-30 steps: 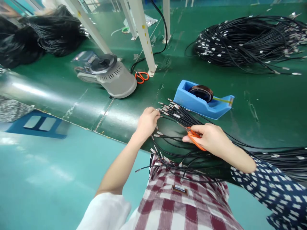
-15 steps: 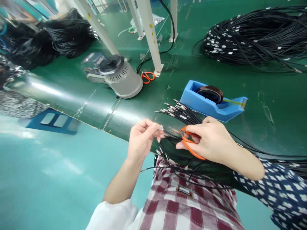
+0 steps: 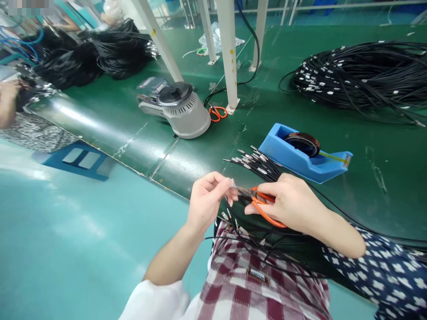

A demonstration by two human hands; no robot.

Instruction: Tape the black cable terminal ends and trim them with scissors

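My left hand (image 3: pixel 208 200) pinches the end of a black cable near a small whitish label or sleeve (image 3: pixel 232 182) between thumb and fingertips. Orange-handled scissors (image 3: pixel 267 213) are gripped in my right hand (image 3: pixel 293 202), their metal blades pointing left at the cable beside my left fingertips. Whether the blades touch it I cannot tell. Just behind my hands, a bundle of black cables (image 3: pixel 262 166) with white-labelled ends lies on the green table. More loose labelled cables (image 3: pixel 247 238) hang over the table edge against my checked apron.
A blue tape dispenser (image 3: pixel 300 155) with amber tape stands behind my right hand. Further back are a grey round machine (image 3: pixel 187 111), second orange scissors (image 3: pixel 218 114), white posts (image 3: pixel 227 53) and a large black cable coil (image 3: pixel 360 75). At left, another person's arm (image 3: pixel 8 100) shows.
The scissors' blades have come closer to my left fingertips. The whole view has shifted, so the table things sit lower and further right. Both hands keep their hold.
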